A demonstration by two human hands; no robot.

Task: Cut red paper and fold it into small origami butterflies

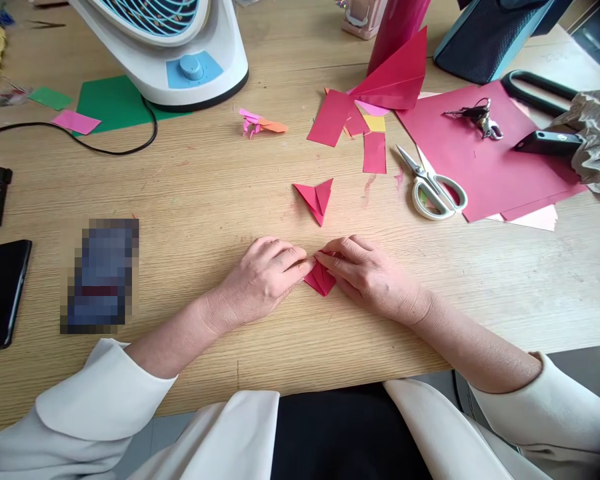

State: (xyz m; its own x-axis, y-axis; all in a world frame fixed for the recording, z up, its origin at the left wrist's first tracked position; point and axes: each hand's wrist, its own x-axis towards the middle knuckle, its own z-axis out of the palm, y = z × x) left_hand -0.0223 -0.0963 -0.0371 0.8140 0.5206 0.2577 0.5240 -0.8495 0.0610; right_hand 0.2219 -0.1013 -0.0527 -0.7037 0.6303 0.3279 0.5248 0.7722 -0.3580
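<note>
Both hands meet over a small folded piece of red paper (pixel 323 280) on the wooden table, in the lower middle of the head view. My left hand (pixel 267 275) has its fingers closed on the paper's left and upper edge. From the other side, my right hand (pixel 367 273) pinches its top and right edge, with the fingertips of both hands nearly touching. The fingers cover the upper part of the paper; its lower corner and creases show. Just beyond lies a second folded red paper piece (pixel 318 199), pointed at its corners.
White-handled scissors (pixel 437 190) lie to the right, beside red sheets (pixel 490 153) with keys (pixel 480 120) on them. Red paper scraps (pixel 331 119) and a pink-and-orange paper figure (pixel 263 124) are farther back. A white heater or fan (pixel 195 73) stands behind; phones (pixel 3 290) lie left.
</note>
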